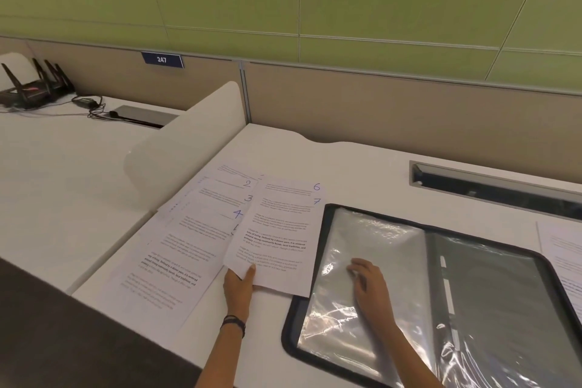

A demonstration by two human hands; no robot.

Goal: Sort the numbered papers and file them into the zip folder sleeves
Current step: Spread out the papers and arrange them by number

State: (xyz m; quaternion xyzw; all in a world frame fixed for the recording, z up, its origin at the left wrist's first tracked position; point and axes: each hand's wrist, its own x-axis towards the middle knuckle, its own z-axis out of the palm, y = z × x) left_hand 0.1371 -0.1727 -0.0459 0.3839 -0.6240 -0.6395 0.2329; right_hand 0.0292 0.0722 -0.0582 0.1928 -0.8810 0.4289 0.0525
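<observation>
Filing step, we judge. Our left hand (241, 285) pinches near corner of sheets 6-7 (283, 230); fanned papers 2-4 (217, 214) lie left. Right hand (368, 287) rests loose on clear sleeve (378, 230) of zip folder (288, 334). Next: we open sleeve mouth, slide sheet in.

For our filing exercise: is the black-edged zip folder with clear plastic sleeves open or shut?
Open: the black-edged zip folder lies spread flat, its clear plastic sleeves exposed, the right hand resting on one.

- Left forearm (222, 356): bare up to the frame edge.
- Thin dark cord wristbands (234, 325): several strands, stacked close together round the left wrist.
- Right forearm (406, 356): bare likewise.
</observation>
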